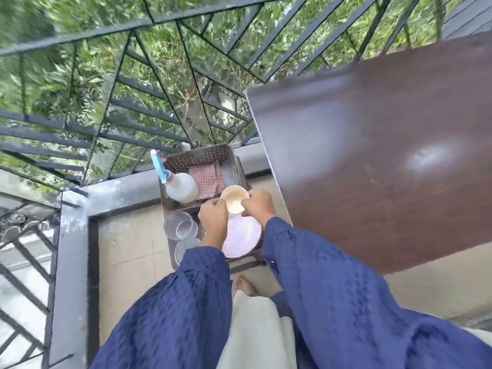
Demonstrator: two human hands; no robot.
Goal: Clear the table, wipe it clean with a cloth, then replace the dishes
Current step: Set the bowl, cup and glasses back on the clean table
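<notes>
Centre of frame: both hands are on a small cream bowl (234, 199). L hand (213, 218) has its fingers curled on the bowl's left rim, and R hand (260, 205) has its fingers curled over the right rim, so the bowl is clamped between the two. The bowl sits at the near edge of a brown perforated basket (197, 157) and over the far edge of a pink plate (241, 239). Can't tell if bowl and plate touch because of motion blur.

The pink plate lies just below the hands, partly hidden by the wrists, on a dark low stand (239, 263). Clear glasses (181, 225) stand upright just left of the plate, w/ one more glass (186, 247) below them.

Inside the basket, a white spray bottle (181, 187) w/ a blue trigger head is on the left side, and a red-checked cloth (206, 179) is folded on the right, beside the bottle.

The brown table (386, 155) fills the right half of the frame, its top bare w/ a light glare spot. Its left edge is near the basket and R hand.

Blue sleeves (332, 288) run in from the bottom of the frame. A bare foot (245, 284) shows on the tiled floor (127, 249) at bottom centre. A dark metal railing (159, 107) spans the upper left, w/ green foliage behind it.
</notes>
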